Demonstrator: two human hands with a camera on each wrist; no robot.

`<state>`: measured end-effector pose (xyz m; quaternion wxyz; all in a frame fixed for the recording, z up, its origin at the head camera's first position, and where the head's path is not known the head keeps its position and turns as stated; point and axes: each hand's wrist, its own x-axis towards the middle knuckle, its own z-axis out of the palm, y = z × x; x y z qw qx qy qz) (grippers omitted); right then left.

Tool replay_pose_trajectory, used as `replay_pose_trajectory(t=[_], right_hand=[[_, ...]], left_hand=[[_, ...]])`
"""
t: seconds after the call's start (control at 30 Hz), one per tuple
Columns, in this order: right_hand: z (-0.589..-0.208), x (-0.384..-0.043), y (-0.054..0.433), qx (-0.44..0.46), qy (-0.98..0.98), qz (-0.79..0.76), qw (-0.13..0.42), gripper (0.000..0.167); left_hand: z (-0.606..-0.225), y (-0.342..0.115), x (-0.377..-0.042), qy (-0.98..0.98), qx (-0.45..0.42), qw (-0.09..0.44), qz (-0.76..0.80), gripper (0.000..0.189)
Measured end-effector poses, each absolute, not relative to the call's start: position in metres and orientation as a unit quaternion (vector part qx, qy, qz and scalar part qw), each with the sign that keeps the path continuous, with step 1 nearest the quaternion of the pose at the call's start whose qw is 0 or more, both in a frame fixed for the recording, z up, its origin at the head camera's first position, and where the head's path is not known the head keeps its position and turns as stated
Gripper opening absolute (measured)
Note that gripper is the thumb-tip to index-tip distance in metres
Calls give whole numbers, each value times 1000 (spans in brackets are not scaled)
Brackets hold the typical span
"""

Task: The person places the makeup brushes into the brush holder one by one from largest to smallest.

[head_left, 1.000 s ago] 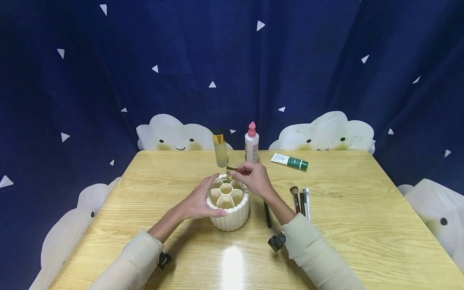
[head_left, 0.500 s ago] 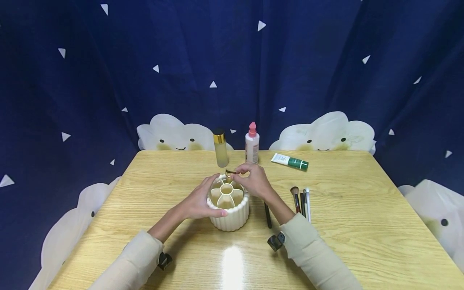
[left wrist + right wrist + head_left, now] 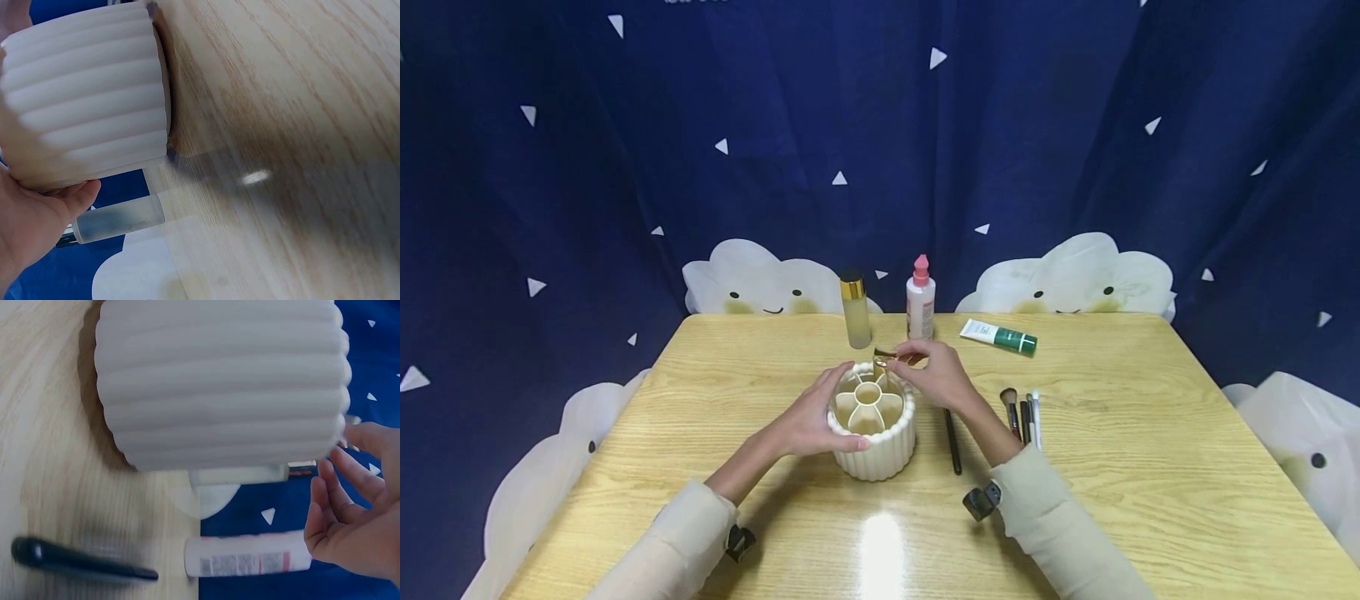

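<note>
1. Holder (image 3: 883, 456), cream and fluted, is standing upright on the table (image 3: 1150, 458) beside the left hand (image 3: 811, 417), its divided opening facing up and its long axis running vertically.
2. The left hand is gripping its side, fingers reaching round the far edge and thumb lying across the near rim.
3. The right hand is pinching a small gold implement (image 3: 877, 366) between thumb and fingers, just left of that hand and over the holder's far rim. Its curved, dark-edged end is showing uppermost, with a gold side running downward; the fingers are hiding the rest, so its full long axis cannot be told.
4. Beyond the hands, a gold-collared bottle (image 3: 857, 321) and a pink-topped bottle (image 3: 921, 304) are standing upright.
5. Beyond and right of the right hand, a tube (image 3: 998, 336) is lying flat, green cap pointing right.
6. Near the right forearm, a black stick (image 3: 953, 442) and slim brushes (image 3: 1024, 421) are lying roughly lengthwise, pointing away from the person.
</note>
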<state>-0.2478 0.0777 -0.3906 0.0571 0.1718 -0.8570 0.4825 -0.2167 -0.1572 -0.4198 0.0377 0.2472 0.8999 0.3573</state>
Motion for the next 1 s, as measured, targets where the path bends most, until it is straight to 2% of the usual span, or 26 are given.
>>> replay_pose_trajectory(t=[0.23,0.6,0.9,1.0], right_hand=[[-388,-244,115,169,-856,483,72,23],[-398,-242,172,118,-899,418,53,32],[-421,-242,206,67,-929,365,-1,40],[-426,-241,213,43,-935,350,-23,37]], left_hand=[[-421,-156,-215,899,241,42,363,119],[-420,-158,-215,902,235,44,360,120],[-420,-159,-215,904,232,45,356,121],[-420,-158,-215,903,233,47,358,120]])
